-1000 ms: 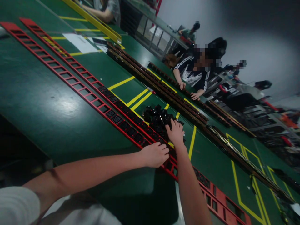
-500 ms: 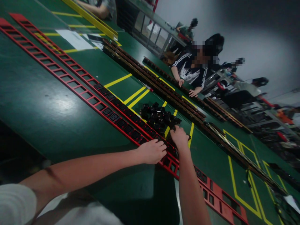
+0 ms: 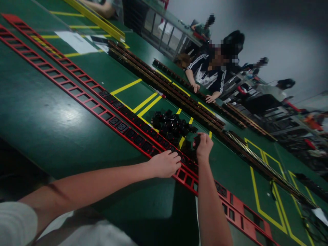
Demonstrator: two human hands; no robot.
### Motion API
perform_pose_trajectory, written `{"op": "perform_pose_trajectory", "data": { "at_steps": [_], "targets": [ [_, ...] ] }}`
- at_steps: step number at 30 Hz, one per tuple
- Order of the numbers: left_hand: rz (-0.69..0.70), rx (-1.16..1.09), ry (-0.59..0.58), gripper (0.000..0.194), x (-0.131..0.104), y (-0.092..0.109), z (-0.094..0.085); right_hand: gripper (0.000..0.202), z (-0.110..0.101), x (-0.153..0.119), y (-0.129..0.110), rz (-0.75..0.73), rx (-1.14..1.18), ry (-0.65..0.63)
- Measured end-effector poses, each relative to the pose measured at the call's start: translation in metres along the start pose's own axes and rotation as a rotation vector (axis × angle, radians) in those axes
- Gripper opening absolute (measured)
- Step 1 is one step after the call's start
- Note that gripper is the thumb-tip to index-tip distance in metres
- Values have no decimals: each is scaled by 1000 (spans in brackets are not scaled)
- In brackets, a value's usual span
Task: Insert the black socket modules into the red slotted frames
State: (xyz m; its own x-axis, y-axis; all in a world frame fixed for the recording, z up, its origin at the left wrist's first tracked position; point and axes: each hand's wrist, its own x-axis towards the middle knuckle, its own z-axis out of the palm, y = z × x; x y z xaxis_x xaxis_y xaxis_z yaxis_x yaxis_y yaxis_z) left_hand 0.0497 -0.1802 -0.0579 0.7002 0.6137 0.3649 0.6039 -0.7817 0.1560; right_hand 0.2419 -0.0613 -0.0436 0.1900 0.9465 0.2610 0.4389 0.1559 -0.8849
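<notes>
Two long red slotted strips (image 3: pixel 77 91) run side by side diagonally over the table, with small black square inserts (image 3: pixel 122 126) filling many of their middle slots. My left hand (image 3: pixel 165 164) rests on the nearer strip, its fingers curled down; whatever lies beneath the fingertips is hidden. Just above the strips, my right hand (image 3: pixel 205 147) is closed, with a small black block (image 3: pixel 197 140) pinched at its fingertips. A loose pile of glossy black blocks (image 3: pixel 172 123) lies beyond the strips, to the left of my right hand.
The green table (image 3: pixel 84 143) carries yellow tape lines. Long dark rails (image 3: pixel 164 87) lie across it beyond the pile, with a red-handled screwdriver (image 3: pixel 162 94) beside them. Papers (image 3: pixel 75 42) lie at upper left. A co-worker (image 3: pixel 207 73) has both hands at a rail opposite; other people are farther back.
My right hand has lifted and turned away from the pile's right edge, a black block now showing at its fingers. My left hand stays on the strip. The view has shifted slightly.
</notes>
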Motion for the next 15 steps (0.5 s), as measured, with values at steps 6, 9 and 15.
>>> {"op": "perform_pose_trajectory", "data": {
  "at_steps": [6,9,15],
  "targets": [
    [-5,-3,2,12,-1,0,3,51,-6,-32,-32,261,634,-66],
    [-6,5,-2,11,-1,0,3,48,-13,-52,-39,359,770,-129],
    [0,29,-10,10,0,1,0,48,-20,-68,-33,422,778,-133]
  ]
}}
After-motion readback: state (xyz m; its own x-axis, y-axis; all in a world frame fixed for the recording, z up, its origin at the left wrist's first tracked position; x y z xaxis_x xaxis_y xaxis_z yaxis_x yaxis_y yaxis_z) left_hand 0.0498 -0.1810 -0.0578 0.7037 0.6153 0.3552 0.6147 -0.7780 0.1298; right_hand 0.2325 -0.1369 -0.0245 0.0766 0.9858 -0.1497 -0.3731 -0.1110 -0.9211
